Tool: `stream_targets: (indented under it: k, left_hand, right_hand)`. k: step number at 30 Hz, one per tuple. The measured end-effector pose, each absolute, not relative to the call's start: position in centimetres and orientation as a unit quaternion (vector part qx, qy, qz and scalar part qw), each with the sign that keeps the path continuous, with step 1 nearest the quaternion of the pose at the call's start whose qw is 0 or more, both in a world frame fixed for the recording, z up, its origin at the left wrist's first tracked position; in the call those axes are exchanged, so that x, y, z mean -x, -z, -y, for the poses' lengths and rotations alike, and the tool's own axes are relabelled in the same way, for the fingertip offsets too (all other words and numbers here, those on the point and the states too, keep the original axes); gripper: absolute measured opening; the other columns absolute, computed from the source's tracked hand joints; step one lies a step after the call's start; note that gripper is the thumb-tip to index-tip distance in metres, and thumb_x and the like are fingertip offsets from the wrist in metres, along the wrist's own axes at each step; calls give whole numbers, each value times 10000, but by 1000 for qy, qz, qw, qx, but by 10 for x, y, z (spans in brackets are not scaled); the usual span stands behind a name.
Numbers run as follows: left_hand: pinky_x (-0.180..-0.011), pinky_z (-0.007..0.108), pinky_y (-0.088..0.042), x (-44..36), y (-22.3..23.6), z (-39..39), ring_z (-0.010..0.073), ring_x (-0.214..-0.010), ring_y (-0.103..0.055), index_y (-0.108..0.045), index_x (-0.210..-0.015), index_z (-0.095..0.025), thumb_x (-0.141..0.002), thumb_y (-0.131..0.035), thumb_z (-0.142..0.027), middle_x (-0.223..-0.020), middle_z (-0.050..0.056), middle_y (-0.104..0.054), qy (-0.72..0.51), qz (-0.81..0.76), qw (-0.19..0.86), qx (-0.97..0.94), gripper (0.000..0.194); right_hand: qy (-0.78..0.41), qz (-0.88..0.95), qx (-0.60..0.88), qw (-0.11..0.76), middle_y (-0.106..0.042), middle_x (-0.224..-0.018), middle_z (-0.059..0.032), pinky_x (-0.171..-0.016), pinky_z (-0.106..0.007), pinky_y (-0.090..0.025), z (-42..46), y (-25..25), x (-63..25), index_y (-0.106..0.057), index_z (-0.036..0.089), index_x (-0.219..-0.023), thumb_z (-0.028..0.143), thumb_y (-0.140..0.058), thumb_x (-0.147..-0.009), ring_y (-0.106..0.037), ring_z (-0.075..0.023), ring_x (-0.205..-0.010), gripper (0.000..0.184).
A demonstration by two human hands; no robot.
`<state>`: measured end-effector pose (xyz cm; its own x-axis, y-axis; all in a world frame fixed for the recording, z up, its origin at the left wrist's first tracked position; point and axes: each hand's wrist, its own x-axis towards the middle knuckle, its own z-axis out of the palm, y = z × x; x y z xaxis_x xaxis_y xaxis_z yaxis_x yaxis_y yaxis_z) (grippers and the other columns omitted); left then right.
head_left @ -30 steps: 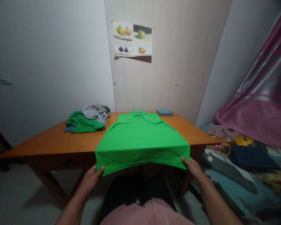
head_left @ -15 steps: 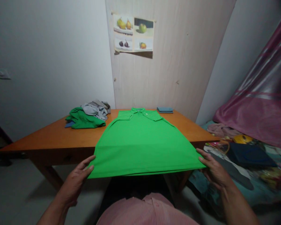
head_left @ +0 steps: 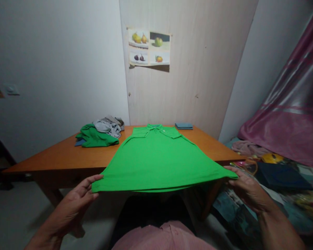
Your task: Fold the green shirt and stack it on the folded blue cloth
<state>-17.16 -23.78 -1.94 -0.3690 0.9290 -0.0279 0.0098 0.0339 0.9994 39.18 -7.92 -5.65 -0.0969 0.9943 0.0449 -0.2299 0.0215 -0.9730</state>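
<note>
A bright green polo shirt [head_left: 156,159] lies spread on the wooden table, its collar at the far edge and its sleeves folded in near the top. The hem end hangs out past the table's front edge, stretched between my hands. My left hand [head_left: 77,199] is closed on the left corner of the hem. At the opposite corner, my right hand [head_left: 246,187] pinches the hem, with some fingers hidden beneath the cloth.
On the wooden table [head_left: 59,156], a heap of crumpled clothes [head_left: 101,132] lies at the left. A folded blue cloth [head_left: 184,126] sits at the back right. Beyond the table's right side is a low surface with a dark folded item [head_left: 283,176] and other things.
My hands have moved apart, pulling the hem wider and tauter. The right corner now stretches farther right, the left corner farther left. The camera view has tilted slightly upward.
</note>
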Motion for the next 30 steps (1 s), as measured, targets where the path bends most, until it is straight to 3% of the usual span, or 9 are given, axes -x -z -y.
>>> stream_targets:
  k: [5,10,15,18,22,30]
  left_hand:
    - [-936,326,-547,157,3,229,275,-1098,-676,-617,-1193,-216,-618,-841,-435,-1158,98,-725,-586,-620,297,-429,655]
    - [-879,303,-559,155,6,216,260,-1047,-686,-628,-1177,-204,-638,-846,-482,-1113,100,-732,-598,-609,260,-451,644]
    - [-902,260,-540,156,6,212,218,-1040,-691,-602,-1242,-191,-678,-858,-390,-1119,90,-733,-630,-561,339,-416,651]
    - [-918,258,-537,152,0,212,205,-1045,-700,-584,-1286,-190,-667,-861,-261,-1174,93,-720,-652,-510,411,-381,682]
    - [-902,252,-533,149,-1,205,193,-1035,-700,-600,-1284,-178,-625,-845,-143,-1194,101,-715,-684,-482,416,-356,704]
    - [-781,262,-504,150,0,188,187,-846,-686,-687,-1109,-146,-622,-865,-438,-1006,74,-752,-684,-553,279,-384,595]
  right_hand:
    - [-526,438,425,593,-767,-977,-5,-673,-233,-575,62,55,-391,-694,264,-1067,239,-890,-611,-713,-179,-771,497]
    - [-501,447,432,602,-775,-994,-32,-577,-248,-566,51,50,-385,-710,253,-999,289,-865,-616,-731,-235,-841,415]
    - [-495,449,460,585,-762,-1101,-39,-617,-277,-604,42,52,-384,-713,281,-1023,331,-814,-662,-728,-270,-949,378]
    - [-500,431,461,593,-761,-1080,-28,-606,-268,-617,29,61,-388,-716,298,-1001,329,-815,-688,-733,-241,-873,331]
    - [-517,404,435,616,-748,-906,13,-676,-248,-640,10,70,-390,-704,282,-910,251,-827,-702,-713,-169,-735,243]
    - [-516,424,435,603,-761,-893,-21,-632,-269,-656,9,50,-375,-710,251,-929,250,-805,-748,-722,-179,-706,205]
